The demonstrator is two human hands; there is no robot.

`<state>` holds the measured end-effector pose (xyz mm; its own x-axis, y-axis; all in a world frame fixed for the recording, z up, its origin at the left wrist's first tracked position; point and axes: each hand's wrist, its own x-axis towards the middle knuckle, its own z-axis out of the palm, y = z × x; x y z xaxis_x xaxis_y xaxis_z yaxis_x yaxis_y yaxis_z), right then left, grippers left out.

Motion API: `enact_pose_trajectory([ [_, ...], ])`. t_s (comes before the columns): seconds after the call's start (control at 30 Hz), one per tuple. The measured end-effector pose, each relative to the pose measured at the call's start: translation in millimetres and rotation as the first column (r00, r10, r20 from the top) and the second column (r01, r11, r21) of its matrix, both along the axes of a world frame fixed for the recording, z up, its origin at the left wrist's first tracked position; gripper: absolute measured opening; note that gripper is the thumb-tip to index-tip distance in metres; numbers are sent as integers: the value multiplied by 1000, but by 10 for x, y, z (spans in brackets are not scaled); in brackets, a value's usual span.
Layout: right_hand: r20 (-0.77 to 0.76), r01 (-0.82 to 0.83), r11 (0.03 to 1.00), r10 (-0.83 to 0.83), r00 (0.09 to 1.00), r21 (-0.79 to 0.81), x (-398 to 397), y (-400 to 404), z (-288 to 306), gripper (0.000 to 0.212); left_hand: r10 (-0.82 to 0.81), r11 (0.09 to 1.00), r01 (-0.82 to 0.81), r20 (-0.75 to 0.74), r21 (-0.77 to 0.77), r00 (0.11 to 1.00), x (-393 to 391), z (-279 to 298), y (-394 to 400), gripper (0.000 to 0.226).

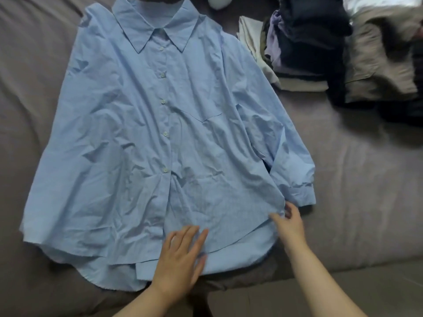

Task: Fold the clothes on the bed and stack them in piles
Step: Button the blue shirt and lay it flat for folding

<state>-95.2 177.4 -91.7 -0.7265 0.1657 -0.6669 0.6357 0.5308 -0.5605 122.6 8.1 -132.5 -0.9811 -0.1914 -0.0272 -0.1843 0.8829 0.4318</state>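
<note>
Left hand (183,259) presses flat on blue shirt (137,145); right hand (289,221) pinches its hem.

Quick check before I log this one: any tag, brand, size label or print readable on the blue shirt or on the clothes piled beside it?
None can be read.
Blue shirt: plain fabric, no print; no label shows at the collar.
Pile of clothes: blurred, and no lettering shows on it.
Bed sheet: plain, with no text.
</note>
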Motion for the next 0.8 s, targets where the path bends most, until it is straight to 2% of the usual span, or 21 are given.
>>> enact_pose_trajectory([
  [0.07, -6, 288, 955, -289, 957, -70, -93, -84, -104, 49, -29, 999, 33, 101, -35, 994, -179, -90, 0, 63],
  [0.1, -1, 379, 922, -381, 925, -75, -106, -78, -142, 46, -37, 999, 42, 155, -33, 987, -232, -148, -21, 64],
  [0.17, -16, 362, 932, -362, 932, 13, -67, -10, -125, 30, -45, 998, 52, 161, -38, 986, -240, -255, -41, 43],
  [0.23, -33, 295, 949, -293, 955, 112, 13, 126, -88, 18, -99, 992, 108, 118, -70, 988, -150, -310, -23, 41],
  [0.27, -12, 281, 950, -282, 959, 136, 37, 196, -74, 21, -137, 983, 146, 91, -107, 986, -89, -324, 1, 44],
  [0.3, 12, 281, 951, -285, 959, 127, 27, 257, -52, 33, -175, 974, 183, 75, -132, 982, -16, -326, 27, 46],
  [0.37, 54, 354, 935, -353, 934, -7, -88, 345, 9, 64, -196, 964, 206, 74, -167, 978, 73, -282, 80, 51],
  [0.4, 88, 418, 900, -410, 908, -120, -184, 353, 50, 70, -180, 965, 198, 114, -172, 977, 55, -233, 92, 56],
  [0.43, 124, 453, 870, -436, 891, -195, -288, 355, 60, 67, -162, 967, 187, 145, -176, 976, 8, -187, 113, 61],
  [0.5, 133, 507, 829, -490, 862, -234, -474, 310, 108, 50, -139, 971, 173, 196, -165, 971, -169, -48, 167, 57],
  [0.57, 104, 583, 764, -580, 808, -275, -704, 228, 182, 31, -88, 988, 115, 247, -101, 965, -466, 127, 192, 45],
  [0.63, 199, 632, 638, -617, 761, -440, -964, 137, 382, 23, -38, 999, 39, 261, 3, 964, -818, 313, 224, 40],
  [0.7, 291, 604, 539, -556, 778, -586, -1227, 135, 707, 30, -1, 983, -50, 280, 177, 960, -1277, 577, 295, 52],
  [0.77, 273, 531, 509, -496, 824, -678, -1428, 277, 1126, 36, 20, 927, -154, 366, 342, 930, -1740, 906, 426, 62],
  [0.8, 253, 494, 498, -473, 844, -713, -1513, 375, 1319, 48, 40, 877, -211, 371, 432, 928, -1959, 1032, 543, 61],
])
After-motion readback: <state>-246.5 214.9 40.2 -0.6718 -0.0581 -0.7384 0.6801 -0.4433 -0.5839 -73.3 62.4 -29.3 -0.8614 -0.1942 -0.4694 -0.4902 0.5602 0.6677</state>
